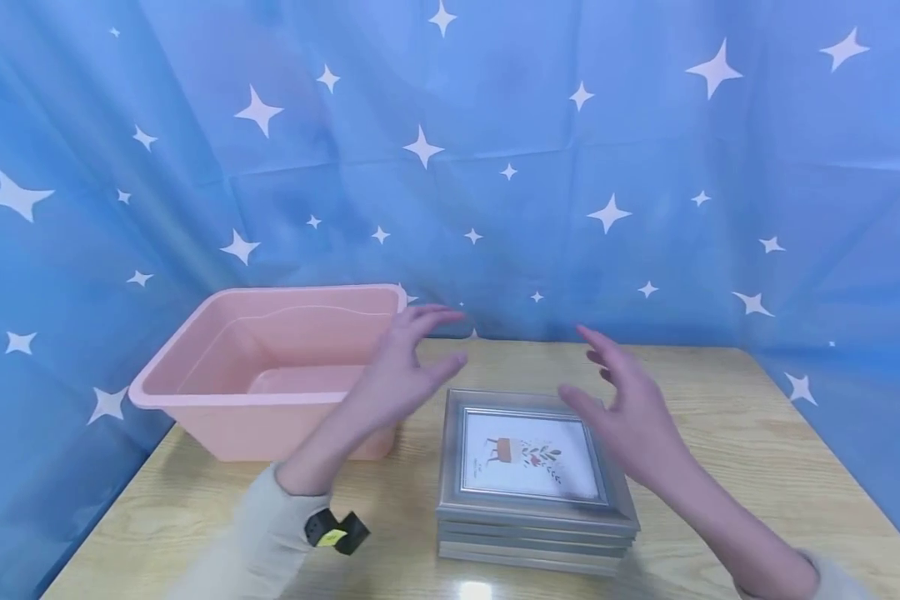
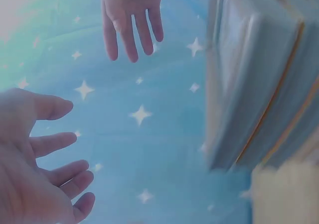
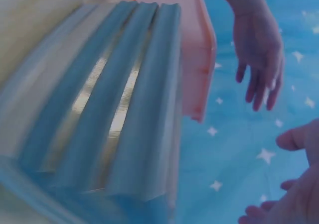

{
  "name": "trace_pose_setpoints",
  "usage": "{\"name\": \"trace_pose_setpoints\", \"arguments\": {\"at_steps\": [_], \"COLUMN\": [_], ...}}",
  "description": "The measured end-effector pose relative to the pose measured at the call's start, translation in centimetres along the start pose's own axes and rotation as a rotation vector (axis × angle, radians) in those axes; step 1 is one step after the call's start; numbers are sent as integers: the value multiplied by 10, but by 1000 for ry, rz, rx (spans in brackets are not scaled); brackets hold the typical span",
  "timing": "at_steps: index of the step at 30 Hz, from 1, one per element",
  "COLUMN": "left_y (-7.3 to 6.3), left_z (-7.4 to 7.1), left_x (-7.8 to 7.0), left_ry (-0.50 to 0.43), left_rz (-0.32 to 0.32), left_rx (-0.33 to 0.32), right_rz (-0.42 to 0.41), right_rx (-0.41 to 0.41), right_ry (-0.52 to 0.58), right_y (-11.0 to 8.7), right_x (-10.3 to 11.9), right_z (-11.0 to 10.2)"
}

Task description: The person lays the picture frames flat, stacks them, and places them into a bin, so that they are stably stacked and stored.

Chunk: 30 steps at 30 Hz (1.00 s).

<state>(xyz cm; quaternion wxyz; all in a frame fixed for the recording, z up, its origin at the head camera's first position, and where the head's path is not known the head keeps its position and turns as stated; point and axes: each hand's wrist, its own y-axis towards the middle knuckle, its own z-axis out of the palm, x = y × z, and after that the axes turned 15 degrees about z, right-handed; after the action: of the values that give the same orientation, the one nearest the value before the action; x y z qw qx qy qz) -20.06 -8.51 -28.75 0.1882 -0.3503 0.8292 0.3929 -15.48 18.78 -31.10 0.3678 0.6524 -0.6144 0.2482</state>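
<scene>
Silver-grey, rectangular picture-frame stack [image 1: 528, 479]: could have slid apart if squeezed unevenly.
Left hand [image 1: 399, 375]: hovered at stack's ten o'clock, fingers parted, held nothing.
Right hand [image 1: 633, 412]: likewise, at two o'clock.

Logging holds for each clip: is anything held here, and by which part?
Nothing; the left grip and right grip are both empty, apart from the stacked picture frames.
</scene>
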Motion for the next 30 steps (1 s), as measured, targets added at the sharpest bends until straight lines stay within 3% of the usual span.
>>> {"name": "trace_pose_setpoints", "arguments": {"at_steps": [4, 7, 11, 15, 17, 21, 24, 26, 30], "left_y": [-8, -21, -47, -75, -90, -118, -134, -141, -150], "left_z": [-34, -61, -96, -128, -145, -180, -200, -209, -214], "left_x": [10, 23, 39, 62, 76, 101, 118, 128, 145], "left_ry": [49, 109, 192, 269, 351, 484, 521, 512, 408], "left_rz": [11, -30, -93, -64, -71, -170, -259, -304, -386], "left_rx": [-11, -15, -16, -80, -117, -151, -127, -107, -109], "right_rz": [-35, -55, -80, -67, -66, -94, -105, -102, -116], "right_rx": [95, 144, 202, 275, 317, 392, 419, 435, 490], "right_ry": [-48, -67, -87, -119, -138, -179, -220, -273, -411], "right_y": [27, 46, 62, 70, 73, 78, 84, 88, 91], "right_x": [20, 34, 52, 71, 82, 103, 115, 122, 132], "right_z": [13, 25, 46, 72, 87, 117, 138, 150, 164]}}
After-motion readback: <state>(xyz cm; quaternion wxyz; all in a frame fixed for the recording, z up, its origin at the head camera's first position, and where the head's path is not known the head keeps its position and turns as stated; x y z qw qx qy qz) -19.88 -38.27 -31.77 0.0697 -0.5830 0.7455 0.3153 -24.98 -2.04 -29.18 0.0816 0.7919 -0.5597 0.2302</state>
